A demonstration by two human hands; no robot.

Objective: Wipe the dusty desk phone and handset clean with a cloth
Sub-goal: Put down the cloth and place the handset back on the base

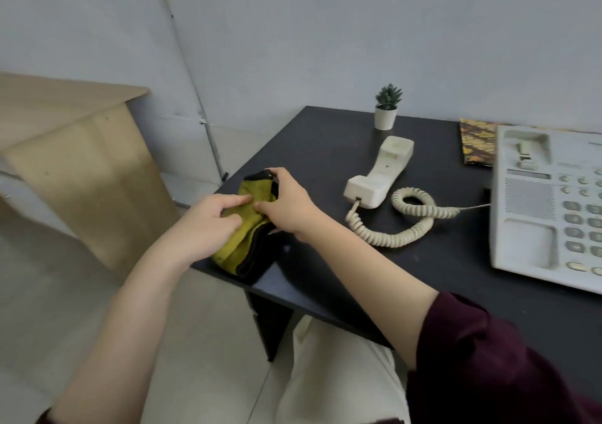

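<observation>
From the head view, at frame centre, our left hand and right hand both pinch the yellow-and-black cloth on the desk corner, seemingly folding it; the handset lies centre-right, off the desk phone at the right edge, freeing both for wiping.

— How did the arms lie?
— Both reached forward and met at the middle; the forearms were bare, a dark maroon sleeve pushed up past the right elbow.
— And the left hand?
— Knuckles up, fingers curled down, pinching the cloth; its forefinger pointed towards the other hand.
— The right hand?
— Arched over the far end, fingertips and thumb gripping; wrist bent slightly.
</observation>
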